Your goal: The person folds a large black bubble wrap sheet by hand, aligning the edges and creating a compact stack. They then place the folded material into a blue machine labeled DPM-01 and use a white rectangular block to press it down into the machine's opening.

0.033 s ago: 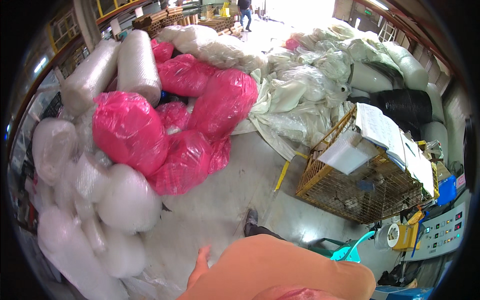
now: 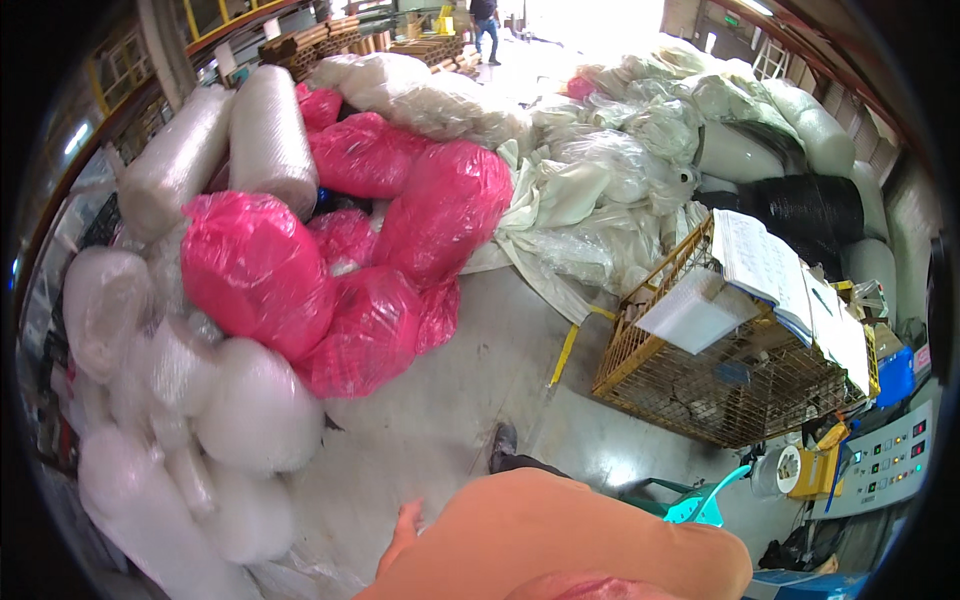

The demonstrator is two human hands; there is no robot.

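Observation:
My left hand (image 2: pixel 404 529) hangs low beside my orange shirt (image 2: pixel 560 530), above the grey floor. Its fingers look loosely stretched out, partly hidden by the shirt, and nothing shows in them. My right hand is out of view. A pinkish-red patch (image 2: pixel 580 587) shows at the lower edge; I cannot make out what it is. Nearest to my left hand are clear bubble-wrap bundles (image 2: pixel 258 405) heaped on the left. Behind them lie stuffed pink plastic bags (image 2: pixel 258 270). My dark shoe (image 2: pixel 503 445) stands on the floor ahead.
A yellow wire cage (image 2: pixel 690 370) with an open notebook (image 2: pixel 745 255) on top stands right. Near it are a turquoise scoop-like thing (image 2: pixel 700 508) and a control panel (image 2: pixel 885 460). White plastic sheeting (image 2: pixel 570 195) is heaped behind. Far back, a person (image 2: pixel 486 30) stands near cardboard tubes.
The view has shifted slightly, and the heaps on the left sit a little lower in it. My left hand appears slightly lower too, with its fingers turned a little.

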